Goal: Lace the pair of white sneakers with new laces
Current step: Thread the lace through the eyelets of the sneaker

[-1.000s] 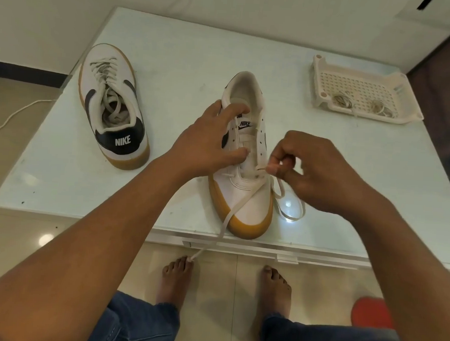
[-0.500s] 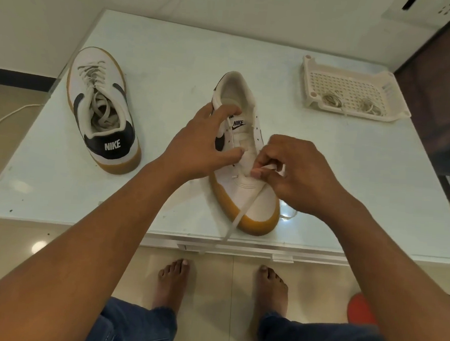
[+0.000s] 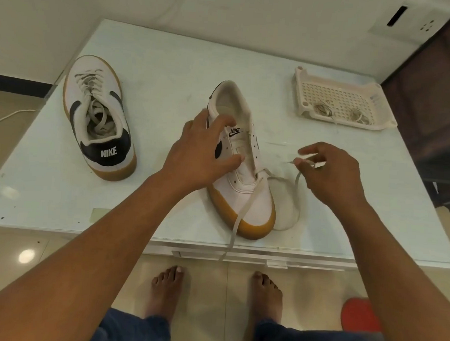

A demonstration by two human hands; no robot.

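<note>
Right hand (image 3: 331,177) swung rightward; fingertips (image 3: 300,161) pinch lace (image 3: 251,198).

A pale glass-topped table (image 3: 159,68) stands against a cream wall (image 3: 57,15) with a dark skirting (image 3: 15,85); a socket plate (image 3: 412,22) sits on the wall at the far right. The floor (image 3: 211,288) is glossy beige tile; a round light glint (image 3: 26,256) shows at its left

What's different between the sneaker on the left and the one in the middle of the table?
The left sneaker is laced up; the middle sneaker has a lace through only its lowest eyelets. The left sneaker's heel points toward the camera; the middle sneaker's toe does. Nothing touches the left sneaker; the left hand holds the middle sneaker while the right hand pinches its lace. Both are white with tan soles.
</note>
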